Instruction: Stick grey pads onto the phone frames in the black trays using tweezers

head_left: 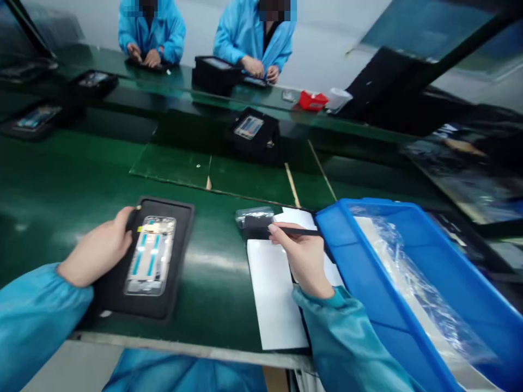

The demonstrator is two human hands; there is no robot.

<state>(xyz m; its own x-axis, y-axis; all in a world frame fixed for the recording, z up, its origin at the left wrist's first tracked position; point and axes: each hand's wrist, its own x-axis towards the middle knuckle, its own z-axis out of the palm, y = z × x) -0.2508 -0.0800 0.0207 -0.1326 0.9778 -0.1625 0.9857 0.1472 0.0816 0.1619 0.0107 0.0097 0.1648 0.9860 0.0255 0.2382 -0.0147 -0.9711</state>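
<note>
My left hand (98,247) grips the left edge of a black rubber holder (182,261), its thumb hooked over the rim. In the holder lies a smartphone middle frame (150,256) with a clear cover and teal strips. My right hand (304,258) pinches a thin black stylus-like tool (296,231), its tip pointing right, over a stack of white sheets (273,294). Just beyond that hand is a small black part on a clear plastic bag (253,218). The tool's tip ends near the blue bin's rim.
A blue plastic bin (402,272) holding clear film stands at the right. The green belt (53,174) runs across the view. Beyond it, several black holders sit on a bench, a red box and white cup stand nearby, and two co-workers in blue smocks work opposite.
</note>
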